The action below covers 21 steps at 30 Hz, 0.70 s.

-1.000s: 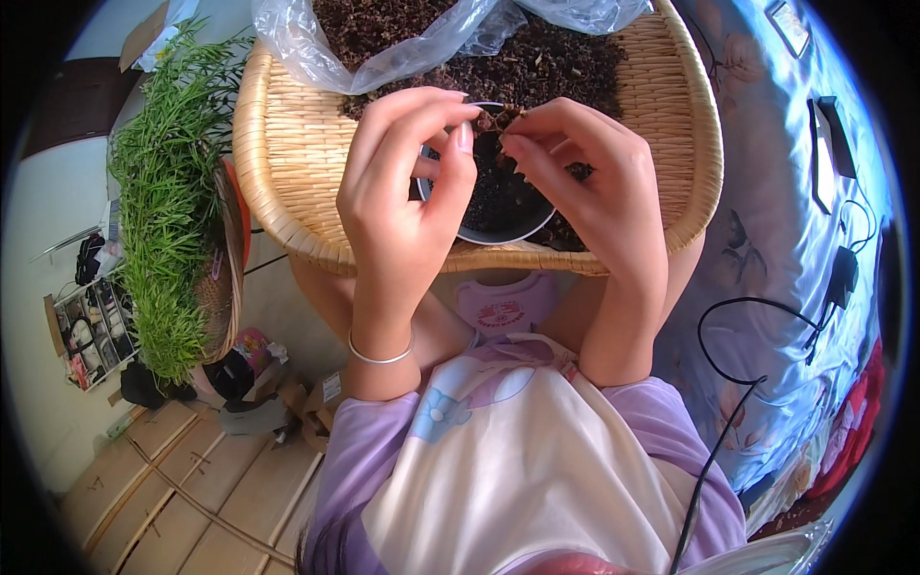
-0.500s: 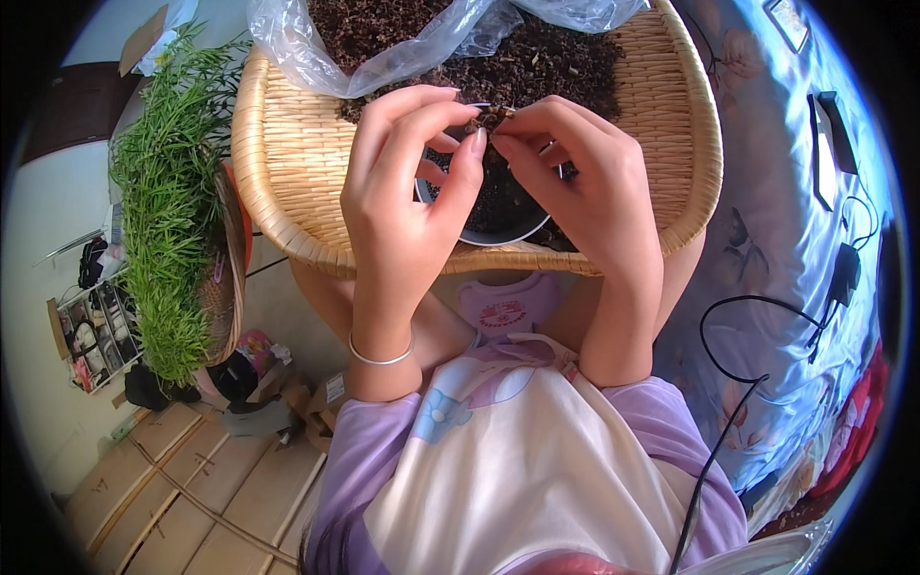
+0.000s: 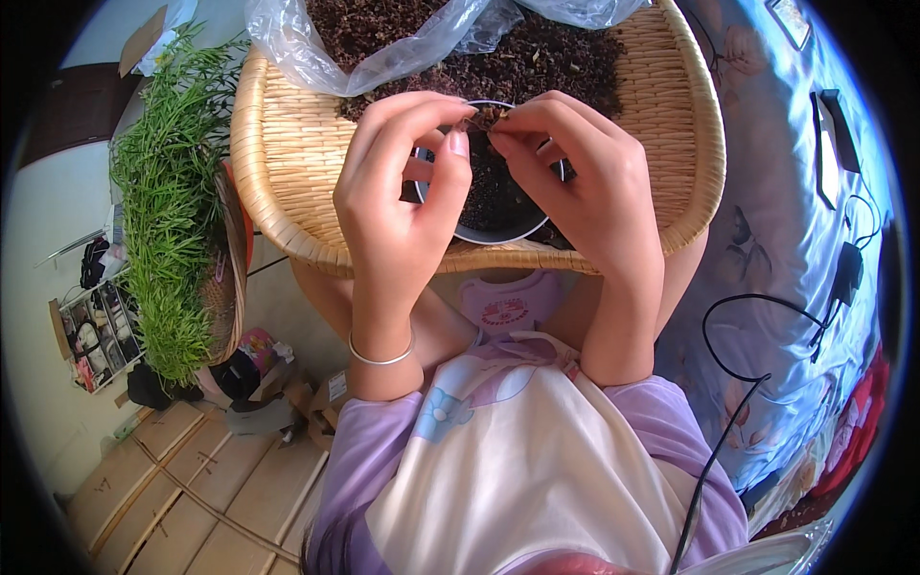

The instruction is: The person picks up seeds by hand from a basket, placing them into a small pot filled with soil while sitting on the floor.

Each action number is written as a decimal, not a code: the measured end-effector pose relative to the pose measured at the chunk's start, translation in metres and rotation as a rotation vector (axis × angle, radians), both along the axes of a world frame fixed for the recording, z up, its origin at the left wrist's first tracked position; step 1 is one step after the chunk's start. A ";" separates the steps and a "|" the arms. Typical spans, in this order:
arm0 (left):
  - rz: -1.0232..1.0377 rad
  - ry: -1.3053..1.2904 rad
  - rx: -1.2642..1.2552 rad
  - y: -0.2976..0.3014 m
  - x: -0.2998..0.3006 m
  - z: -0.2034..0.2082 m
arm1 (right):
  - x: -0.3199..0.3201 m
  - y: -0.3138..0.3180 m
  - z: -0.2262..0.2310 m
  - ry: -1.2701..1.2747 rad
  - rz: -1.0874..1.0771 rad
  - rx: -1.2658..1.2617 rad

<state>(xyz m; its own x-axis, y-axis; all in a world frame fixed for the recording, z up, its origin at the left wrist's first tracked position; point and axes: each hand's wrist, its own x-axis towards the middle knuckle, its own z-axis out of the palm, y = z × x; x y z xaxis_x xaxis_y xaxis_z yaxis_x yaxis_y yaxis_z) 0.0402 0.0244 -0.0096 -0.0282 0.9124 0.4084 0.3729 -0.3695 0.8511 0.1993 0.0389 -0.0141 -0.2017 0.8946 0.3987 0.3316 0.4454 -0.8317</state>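
Note:
A wide shallow wicker basket (image 3: 305, 158) rests on my lap, with a heap of dried reddish-brown bits (image 3: 575, 75) at its far side. In its near part stands a round white-rimmed bowl (image 3: 506, 238) holding small black grains, partly hidden under my hands. Thumb and forefinger pinched, my right hand (image 3: 599, 182) holds a small dried reddish-brown sprig (image 3: 487, 119) over the bowl's far rim. My left hand (image 3: 398, 187), wearing a thin bangle at the wrist, pinches at the sprig's left side. Its exact kind is too small to tell.
Clear plastic bag film (image 3: 383, 65) lies over the heap's far left. Left of the basket is a bushy green plant (image 3: 168, 230); cardboard boxes (image 3: 225, 479) cover the floor at lower left. Blue bedding (image 3: 767, 383) with a black cable (image 3: 743, 299) spreads along the right.
My left fingertips have shifted slightly left and down, a little apart from the right ones. The right hand stays nearly in place, and more of the bowl's far rim shows.

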 end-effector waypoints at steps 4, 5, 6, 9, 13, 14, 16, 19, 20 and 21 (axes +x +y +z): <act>0.008 -0.049 -0.056 -0.002 0.001 0.001 | 0.000 0.001 -0.001 -0.013 -0.007 0.038; 0.013 -0.053 -0.064 -0.002 0.002 0.001 | 0.000 0.001 -0.001 -0.014 -0.008 0.041; 0.004 -0.053 -0.072 -0.002 0.001 0.002 | 0.000 0.001 -0.001 -0.015 -0.009 0.044; -0.024 -0.098 -0.125 -0.002 -0.001 0.004 | 0.000 0.001 -0.002 -0.012 -0.003 0.033; -0.085 -0.247 -0.249 -0.004 -0.003 0.009 | 0.000 -0.001 0.002 0.017 0.008 -0.023; -0.104 -0.280 -0.274 -0.004 -0.005 0.009 | -0.001 -0.001 0.002 0.029 0.015 -0.043; -0.124 -0.323 -0.296 -0.004 -0.006 0.011 | 0.000 -0.002 0.003 0.052 0.030 -0.084; -0.141 -0.375 -0.325 -0.005 -0.007 0.010 | 0.002 -0.003 0.006 0.023 0.036 -0.100; -0.143 -0.391 -0.334 -0.005 -0.007 0.010 | 0.002 -0.003 0.006 0.030 0.035 -0.129; -0.144 -0.398 -0.340 -0.005 -0.008 0.010 | 0.002 -0.004 0.007 0.036 0.033 -0.157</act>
